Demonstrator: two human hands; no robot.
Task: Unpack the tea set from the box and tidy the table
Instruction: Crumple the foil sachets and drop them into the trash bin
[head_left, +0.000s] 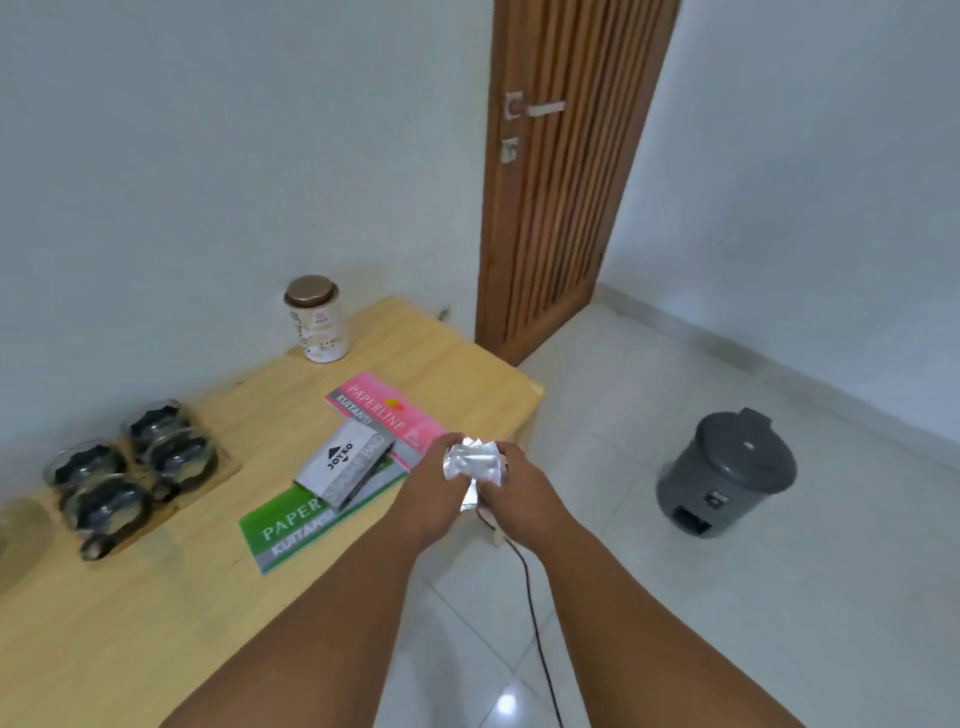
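Observation:
A crumpled silvery wrapper (471, 464) is pinched between my left hand (435, 491) and my right hand (518, 501), just past the right edge of the wooden table (156, 613). Several glass tea cups (179, 460) with dark contents sit on a wooden tray (218, 480) at the table's left. At the far left edge, a blurred glass item (15, 535) is only partly in view.
A pink receipt book (387, 410), a grey stamp pad box (345, 462) and a green receipt book (296, 519) lie mid-table. A capped white jar (318, 319) stands at the back. A grey pedal bin (727, 470) sits on the tiled floor right. A black cable (535, 613) and wooden door (561, 171) are nearby.

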